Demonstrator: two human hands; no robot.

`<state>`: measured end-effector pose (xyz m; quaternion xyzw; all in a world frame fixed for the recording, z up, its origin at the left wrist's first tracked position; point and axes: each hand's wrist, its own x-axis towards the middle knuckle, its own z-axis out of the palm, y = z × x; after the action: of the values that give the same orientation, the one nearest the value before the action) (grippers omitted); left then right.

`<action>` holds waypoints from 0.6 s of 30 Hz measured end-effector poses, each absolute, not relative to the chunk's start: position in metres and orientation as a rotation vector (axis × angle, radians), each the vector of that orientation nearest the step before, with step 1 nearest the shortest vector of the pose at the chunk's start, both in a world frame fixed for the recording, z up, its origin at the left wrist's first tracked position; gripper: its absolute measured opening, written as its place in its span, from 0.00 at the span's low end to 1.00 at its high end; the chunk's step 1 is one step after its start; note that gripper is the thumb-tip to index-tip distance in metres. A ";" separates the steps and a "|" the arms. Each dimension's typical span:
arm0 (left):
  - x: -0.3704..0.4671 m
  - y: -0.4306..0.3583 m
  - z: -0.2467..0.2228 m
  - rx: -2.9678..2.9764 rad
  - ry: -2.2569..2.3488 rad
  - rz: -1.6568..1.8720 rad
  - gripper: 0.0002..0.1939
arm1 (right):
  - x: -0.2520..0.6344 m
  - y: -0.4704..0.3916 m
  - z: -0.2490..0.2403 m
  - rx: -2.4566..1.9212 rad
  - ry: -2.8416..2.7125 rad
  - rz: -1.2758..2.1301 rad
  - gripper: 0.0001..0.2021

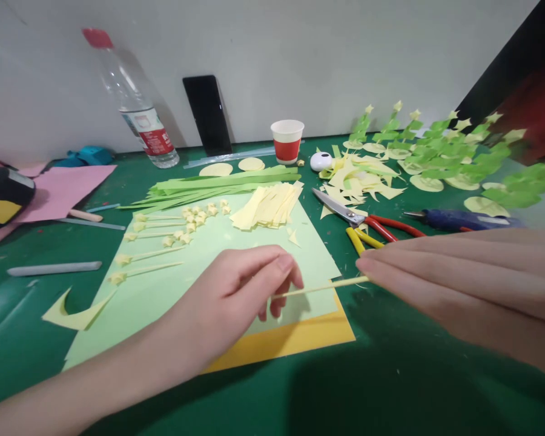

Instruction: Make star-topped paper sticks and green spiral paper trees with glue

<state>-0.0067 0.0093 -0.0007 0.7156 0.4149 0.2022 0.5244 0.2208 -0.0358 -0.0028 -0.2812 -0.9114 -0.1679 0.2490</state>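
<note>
Yellow strip (pixel 329 285) spans both hands (pixel 249 287) (pixel 463 281); cup (pixel 287 149) contents hidden.

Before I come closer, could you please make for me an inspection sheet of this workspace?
Surface: green table, with pale green sheet overlapping yellow sheet.
Job's things: thin strip between the hands; stars, pale strips, green strips; paper plants at right.
Clutter: scraps, scissors, blue tool.
Hands: left hand curled at one end of the thin strip; right hand at the other, its grip hidden.
Cables: nothing seen.
Surroundings: pale wall behind; bottle, phone, cup near it.
</note>
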 end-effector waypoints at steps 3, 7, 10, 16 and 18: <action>-0.006 0.006 -0.003 1.980 0.918 0.526 0.10 | 0.217 -0.032 -0.004 -0.799 -2.650 -0.264 0.14; -0.006 -0.004 -0.007 2.298 0.782 0.581 0.07 | 0.206 -0.032 -0.007 -0.934 -2.681 -0.080 0.17; -0.009 -0.009 -0.008 2.403 0.704 0.714 0.13 | 0.198 -0.030 -0.005 -0.952 -2.646 -0.104 0.19; -0.011 -0.011 -0.005 2.528 0.685 0.783 0.09 | 0.192 -0.033 -0.001 -1.009 -2.572 -0.156 0.22; -0.011 -0.010 -0.004 2.578 0.683 0.718 0.12 | 0.190 -0.036 -0.002 -1.034 -2.548 -0.125 0.24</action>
<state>-0.0113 -0.0104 -0.0040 0.9166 0.2430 0.2554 0.1888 0.1904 -0.0357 -0.0016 -0.3687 -0.9082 -0.0444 0.1932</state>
